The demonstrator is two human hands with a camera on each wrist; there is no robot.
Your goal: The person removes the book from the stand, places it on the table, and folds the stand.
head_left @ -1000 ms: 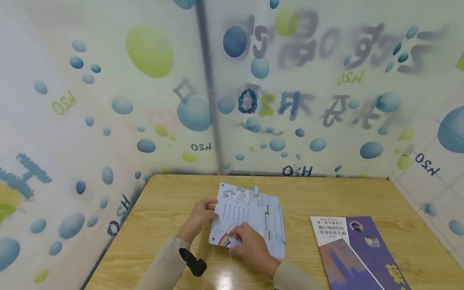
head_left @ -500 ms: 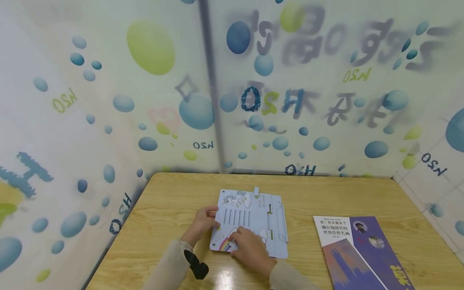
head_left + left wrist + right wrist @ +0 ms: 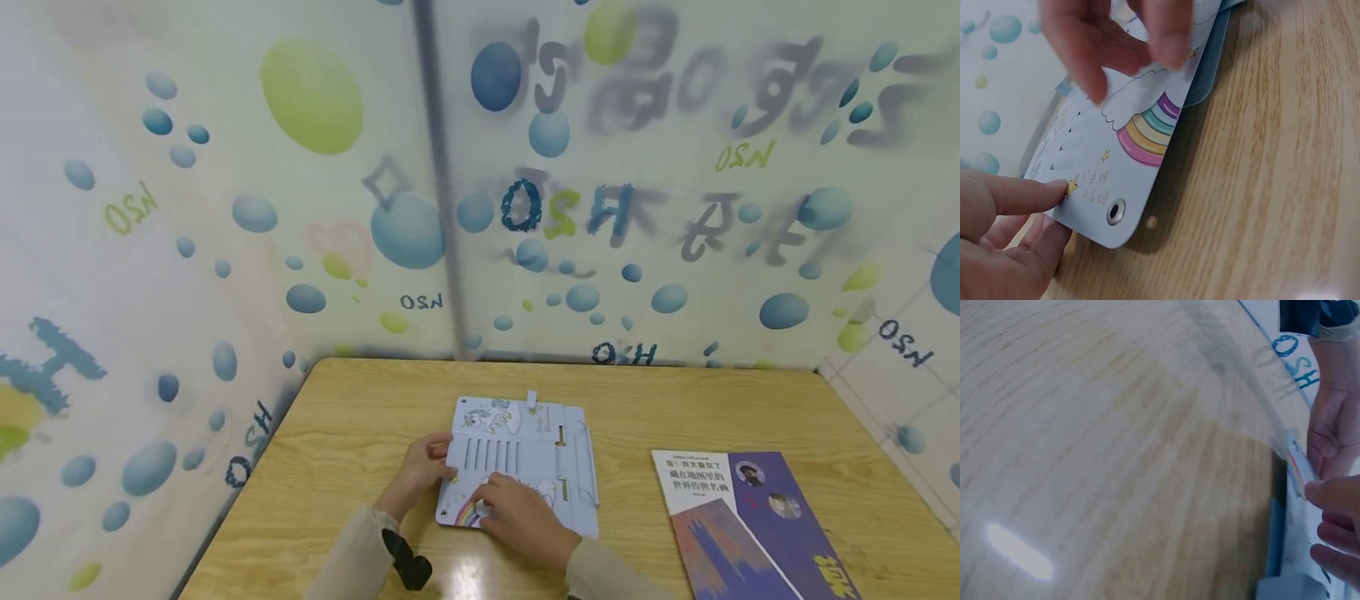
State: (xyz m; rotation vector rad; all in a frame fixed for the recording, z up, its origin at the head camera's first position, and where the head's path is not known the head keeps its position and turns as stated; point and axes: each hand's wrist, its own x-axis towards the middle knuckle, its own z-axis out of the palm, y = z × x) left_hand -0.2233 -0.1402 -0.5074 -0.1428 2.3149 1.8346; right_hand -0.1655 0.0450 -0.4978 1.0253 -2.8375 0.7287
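Observation:
A pale blue book stand (image 3: 536, 462) printed with a unicorn, clouds and a rainbow (image 3: 1147, 134) lies in front of me. Slots run across its panel, and a metal eyelet (image 3: 1116, 212) sits in the near left corner. My left hand (image 3: 422, 473) grips the left edge, one digit on the printed face and other fingers underneath, as the left wrist view shows. Over the near part of the panel, my right hand (image 3: 521, 518) has loosely bent fingers right above the clouds and rainbow, with nothing between them.
On the wooden table (image 3: 360, 400), a book (image 3: 720, 542) with a white, purple and painted cover lies to the right. A small tab (image 3: 532, 400) sticks up at the stand's far edge. Behind the table rises a bubble-patterned wall (image 3: 600, 308).
The stand's panel has come down flatter, its far edge dropping toward the table. Both hands stay beside and over it; my right fingers have shifted slightly.

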